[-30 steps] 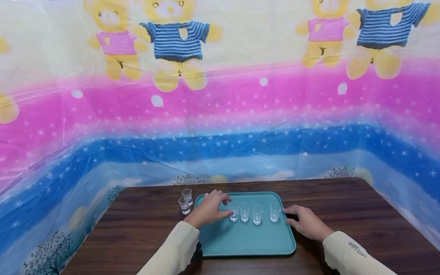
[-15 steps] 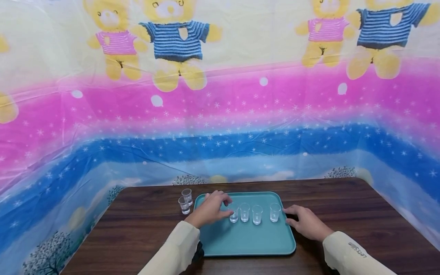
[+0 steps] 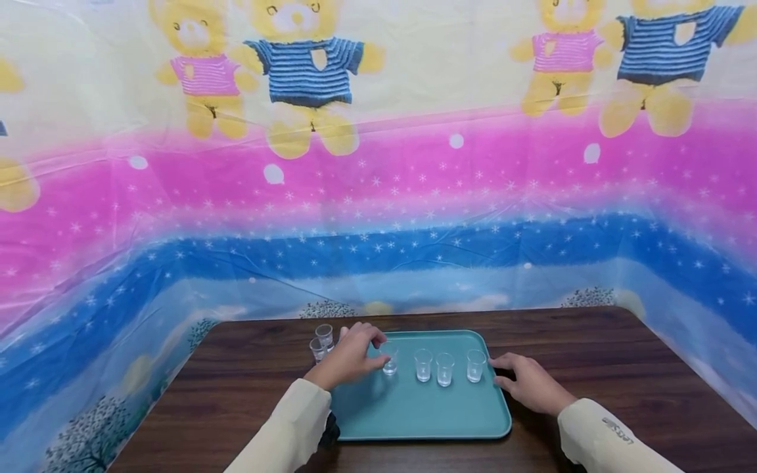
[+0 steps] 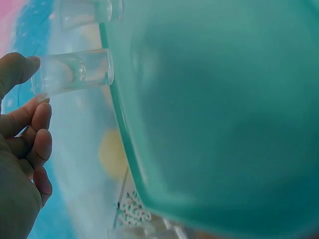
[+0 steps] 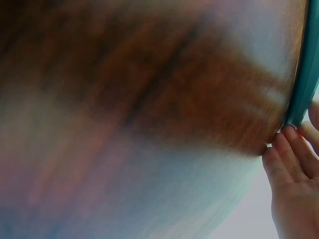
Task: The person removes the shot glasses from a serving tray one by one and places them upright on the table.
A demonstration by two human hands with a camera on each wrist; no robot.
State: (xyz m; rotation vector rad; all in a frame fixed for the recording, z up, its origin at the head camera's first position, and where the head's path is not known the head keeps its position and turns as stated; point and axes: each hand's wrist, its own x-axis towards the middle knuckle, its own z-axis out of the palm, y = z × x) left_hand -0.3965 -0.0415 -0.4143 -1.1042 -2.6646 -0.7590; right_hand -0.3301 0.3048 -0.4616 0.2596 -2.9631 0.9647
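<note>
My left hand (image 3: 347, 358) pinches a small clear shot glass (image 3: 390, 365) near its rim, between thumb and forefinger. In the left wrist view this glass (image 4: 82, 72) has clear liquid in it, and its base is at the tray surface; I cannot tell whether it touches. Three more shot glasses stand to its right on the teal tray (image 3: 434, 417), the rightmost glass (image 3: 476, 366) near the tray's edge. At the tray's right rim my right hand (image 3: 532, 384) rests with fairly straight fingers. The right wrist view has its fingertips (image 5: 279, 144) against the rim.
Two more shot glasses (image 3: 323, 335) stand on the dark wooden table (image 3: 195, 394) left of the tray, partly behind my left hand. A cloth printed with bears (image 3: 313, 72) hangs behind the table.
My left hand has moved left with the pinched glass, widening the gap to the other glasses. The right hand stays at the tray's rim. The head view has shifted slightly.
</note>
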